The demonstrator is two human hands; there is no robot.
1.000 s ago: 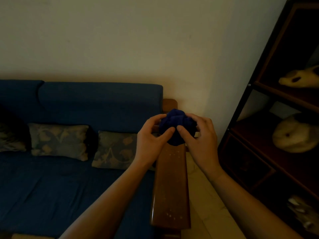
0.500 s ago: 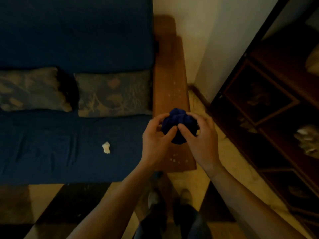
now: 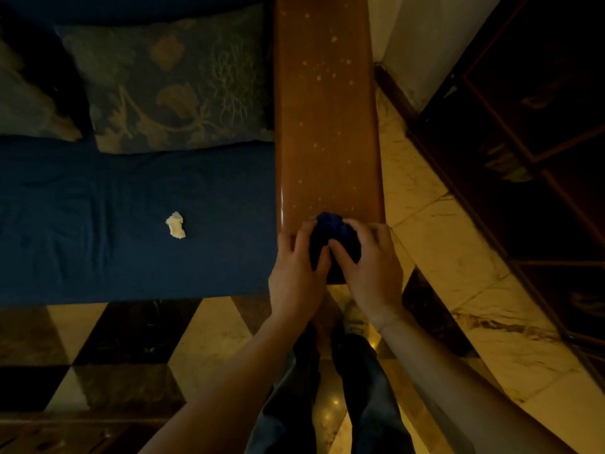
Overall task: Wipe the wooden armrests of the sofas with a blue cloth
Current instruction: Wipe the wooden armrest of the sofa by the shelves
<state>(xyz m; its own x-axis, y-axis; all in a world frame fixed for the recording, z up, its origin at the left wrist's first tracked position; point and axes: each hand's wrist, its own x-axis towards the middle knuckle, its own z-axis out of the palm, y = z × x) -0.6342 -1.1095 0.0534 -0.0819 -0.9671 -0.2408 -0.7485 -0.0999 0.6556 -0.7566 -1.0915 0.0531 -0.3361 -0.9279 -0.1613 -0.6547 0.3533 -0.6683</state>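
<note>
Closest to us, our own legs in dark trousers (image 3: 357, 404) stand on a checkered floor (image 3: 137, 335) of pale and dark tiles. Just above them, our left hand (image 3: 296, 273) and right hand (image 3: 370, 263) meet at the near end of the wooden armrest (image 3: 327, 126), both curled around a bunched blue cloth (image 3: 334, 231); our thumbs pinch it from the near side while the other fingers wrap over its sides, so the cloth sits between the two hands, over the armrest's near end. We cannot tell whether the cloth is pressed onto the wood or held just above it. Beyond the hands the armrest runs away from us, its glossy top speckled with small pale spots. To its left lies the blue sofa seat (image 3: 98, 224), with a small crumpled white scrap (image 3: 176, 225) on it, well apart from the hands. Farther back a patterned cushion (image 3: 170, 86) leans beside the armrest. To the right, across a strip of floor, stands a dark wooden cabinet (image 3: 523, 126).
</note>
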